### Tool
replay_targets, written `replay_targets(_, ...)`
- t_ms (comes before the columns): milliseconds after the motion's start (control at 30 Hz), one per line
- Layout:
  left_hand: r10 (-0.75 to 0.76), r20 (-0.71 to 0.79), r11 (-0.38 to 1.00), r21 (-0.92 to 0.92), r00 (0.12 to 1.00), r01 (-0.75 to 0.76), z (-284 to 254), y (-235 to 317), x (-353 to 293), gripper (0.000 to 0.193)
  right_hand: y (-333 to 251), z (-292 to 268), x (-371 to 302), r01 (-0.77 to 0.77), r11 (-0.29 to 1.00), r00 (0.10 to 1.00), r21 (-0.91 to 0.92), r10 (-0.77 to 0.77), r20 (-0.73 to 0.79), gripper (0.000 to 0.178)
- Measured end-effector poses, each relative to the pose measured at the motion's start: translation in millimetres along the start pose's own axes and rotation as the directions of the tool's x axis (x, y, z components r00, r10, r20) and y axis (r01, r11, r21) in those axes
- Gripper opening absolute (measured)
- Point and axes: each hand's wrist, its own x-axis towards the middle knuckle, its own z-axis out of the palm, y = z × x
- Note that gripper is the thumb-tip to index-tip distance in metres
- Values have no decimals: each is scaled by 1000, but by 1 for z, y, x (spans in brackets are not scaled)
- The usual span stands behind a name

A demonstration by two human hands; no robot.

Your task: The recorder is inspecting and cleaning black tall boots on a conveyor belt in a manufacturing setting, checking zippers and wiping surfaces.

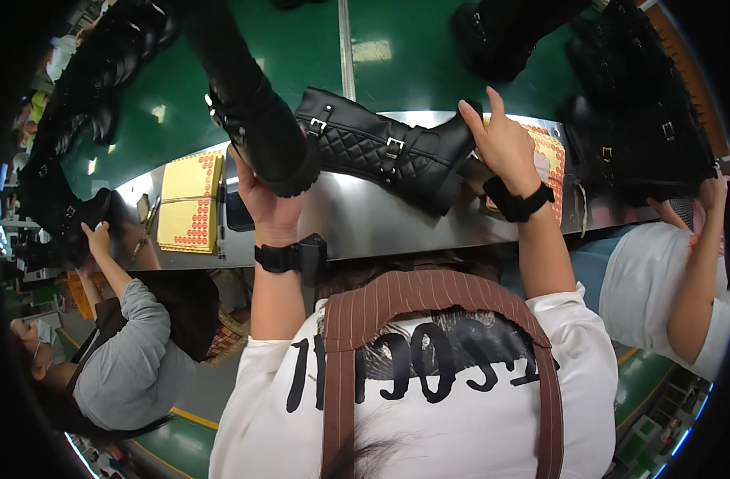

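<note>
In my left hand (271, 209) is a black boot (263, 132) with buckled straps, its shaft pointing up and away and its sole end toward me. Part of that hand's fingers is hidden behind the boot. My right hand (505, 148) grips the toe end of a second black boot (373, 144), which lies tilted on its side across the metal table edge. Quilted stitching and silver buckles show along its shaft, whose far end meets the first boot. My right index finger points up, and its lower fingers are partly hidden.
Yellow cards with red marks (188, 203) lie on the metal edge (365, 227), beside a pen (221, 215). More cards (550, 156) sit behind my right wrist. Black boots stand on the green surface (405, 48), left, right (636, 144) and far. Co-workers flank me, handling boots.
</note>
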Motion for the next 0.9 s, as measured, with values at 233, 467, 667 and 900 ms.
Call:
replay_targets(233,-30,35,999,-9,999,30,14,18,-14,60,14,22,27,-11,986,988,165,-15,156,76)
replay_targets(467,-47,-29,984,-174,998,42,20,42,-14,63,52,9,29,39,899,999,435,-28,-32,54)
replay_targets(667,-205,-77,977,-73,976,200,19,31,-5,58,36,2,41,-106,3,979,994,-174,105,46)
replay_targets(900,-247,-131,969,-12,960,247,19,-47,4,49,-43,41,7,-158,95,953,983,-246,177,49)
